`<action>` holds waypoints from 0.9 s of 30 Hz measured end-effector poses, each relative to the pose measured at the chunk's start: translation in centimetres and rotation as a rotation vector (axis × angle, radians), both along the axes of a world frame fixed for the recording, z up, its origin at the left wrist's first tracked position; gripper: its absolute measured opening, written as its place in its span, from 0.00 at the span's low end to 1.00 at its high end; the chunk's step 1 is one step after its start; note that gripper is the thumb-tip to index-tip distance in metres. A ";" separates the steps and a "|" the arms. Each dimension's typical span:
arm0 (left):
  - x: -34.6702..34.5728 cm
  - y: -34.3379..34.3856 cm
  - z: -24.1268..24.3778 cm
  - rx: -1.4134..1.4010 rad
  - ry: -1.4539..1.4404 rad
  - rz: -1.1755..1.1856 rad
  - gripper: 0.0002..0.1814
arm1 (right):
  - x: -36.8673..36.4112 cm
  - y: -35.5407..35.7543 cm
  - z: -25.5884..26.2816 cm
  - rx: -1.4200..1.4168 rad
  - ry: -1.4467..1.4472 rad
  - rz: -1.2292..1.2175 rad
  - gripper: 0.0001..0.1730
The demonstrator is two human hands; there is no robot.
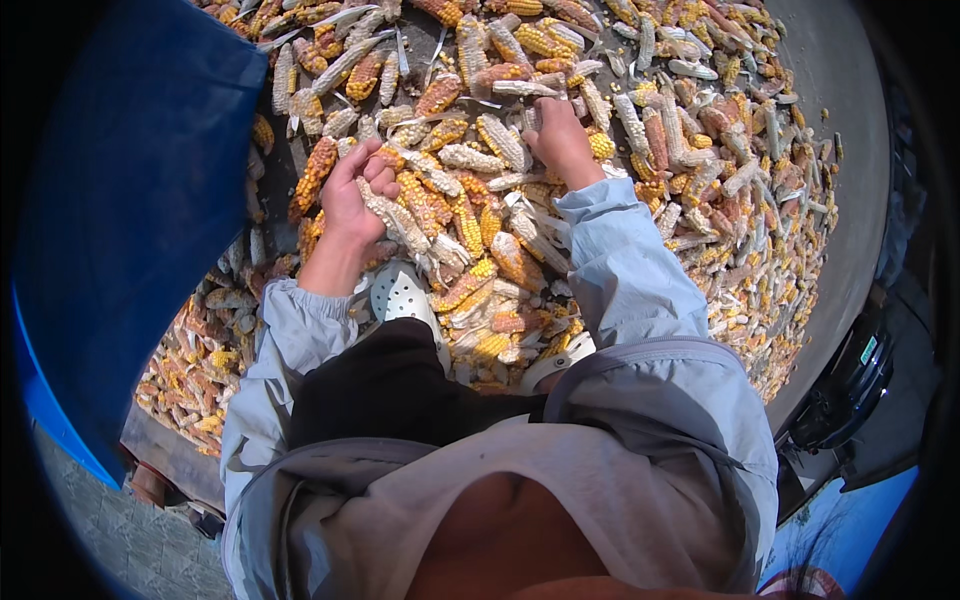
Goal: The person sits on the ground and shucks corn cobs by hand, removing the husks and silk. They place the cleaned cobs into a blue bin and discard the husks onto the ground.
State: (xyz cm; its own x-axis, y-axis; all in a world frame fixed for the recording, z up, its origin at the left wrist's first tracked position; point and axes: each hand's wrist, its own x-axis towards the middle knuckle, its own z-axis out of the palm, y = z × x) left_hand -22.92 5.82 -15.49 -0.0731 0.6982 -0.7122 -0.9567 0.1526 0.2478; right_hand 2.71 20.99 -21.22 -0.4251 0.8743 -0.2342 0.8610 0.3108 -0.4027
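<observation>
My left hand [352, 195] is palm up with its fingers curled in, and a pale, mostly stripped corn cob [401, 217] lies across the palm, its far end hanging over the pile. Farther out, my right hand [561, 142] reaches down into the ears, back upward. A greyish cob [531, 118] shows between its thumb and forefinger; the other fingertips are hidden. Between and below the hands lies a heap of yellow and reddish corn ears [469, 225], many partly bare, with dry husk strips [536, 214] among them.
Two white perforated clogs, one on the left [401, 292] and one on the right [559, 360], stand among the ears. A blue sheet [150, 172] rises at left. More cobs [750, 247] spread right over a grey surface [844, 195]. A black vehicle part [847, 382] stands beyond its edge.
</observation>
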 end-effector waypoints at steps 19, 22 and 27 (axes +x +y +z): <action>2.3 0.4 0.2 -0.102 0.167 -0.407 0.15 | -0.8 -1.0 0.2 -0.544 -0.005 0.062 0.20; 3.0 0.5 0.9 -0.218 0.139 -0.471 0.18 | -1.7 -3.4 2.6 -0.517 0.266 -0.115 0.19; 3.2 0.0 0.7 0.015 0.050 -0.506 0.20 | -2.3 -3.3 5.6 -0.088 0.459 0.195 0.28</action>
State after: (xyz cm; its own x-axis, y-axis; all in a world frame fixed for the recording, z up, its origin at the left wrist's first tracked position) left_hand -19.74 5.82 -14.78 0.2432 0.6648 -0.7064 -0.7503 0.5904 0.2973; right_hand 0.38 17.74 -15.63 -0.6551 0.7536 -0.0540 0.5181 0.3960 -0.7582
